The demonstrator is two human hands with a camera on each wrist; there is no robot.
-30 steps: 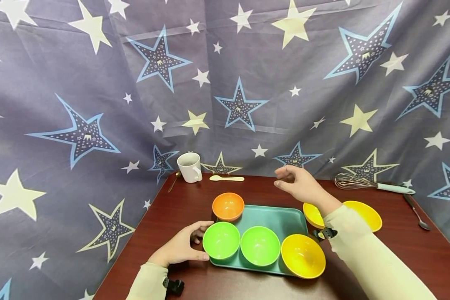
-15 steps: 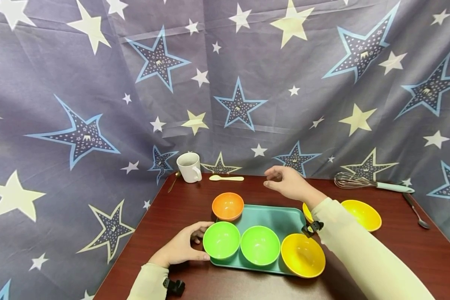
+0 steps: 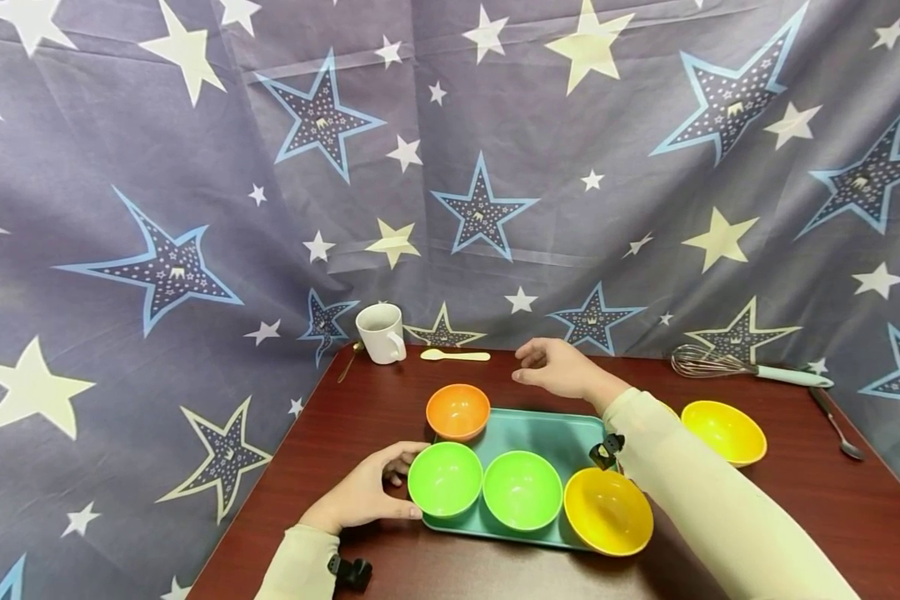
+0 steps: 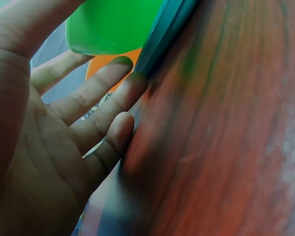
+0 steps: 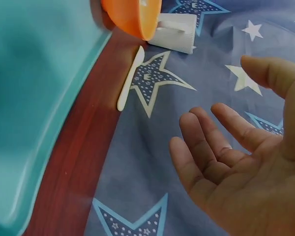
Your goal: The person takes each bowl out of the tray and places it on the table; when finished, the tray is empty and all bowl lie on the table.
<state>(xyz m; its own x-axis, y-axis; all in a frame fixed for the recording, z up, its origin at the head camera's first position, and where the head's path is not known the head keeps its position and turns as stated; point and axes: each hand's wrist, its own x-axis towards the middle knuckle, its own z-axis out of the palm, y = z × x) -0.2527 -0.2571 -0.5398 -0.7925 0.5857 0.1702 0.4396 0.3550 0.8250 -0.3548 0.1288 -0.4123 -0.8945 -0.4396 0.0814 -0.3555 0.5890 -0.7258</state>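
Note:
My left hand [image 3: 367,492] lies at the left end of the teal tray [image 3: 532,429], beside the left green bowl [image 3: 445,479]. Loosely bent fingers [image 4: 98,93] reach the bowl's side and the tray's edge in the left wrist view; they do not wrap round either. A second green bowl [image 3: 522,490] and a yellow bowl [image 3: 607,511] stand in line along the tray's near side. At its far left corner is an orange bowl [image 3: 458,412]. My right hand [image 3: 558,368] hovers past the tray's far edge, fingers relaxed and holding nothing.
Along the back stand a white mug [image 3: 381,333], a cream spoon [image 3: 455,356] and a whisk [image 3: 708,363]. A small dark spoon [image 3: 351,362] lies left of the mug. At right are another yellow bowl [image 3: 722,432] and a black-handled spoon [image 3: 836,423]. Starry cloth [image 3: 450,125] hangs behind.
My right hand has moved left across the back of the table, and its sleeve now covers most of a yellow bowl behind it. The left hand and the bowls stay put.

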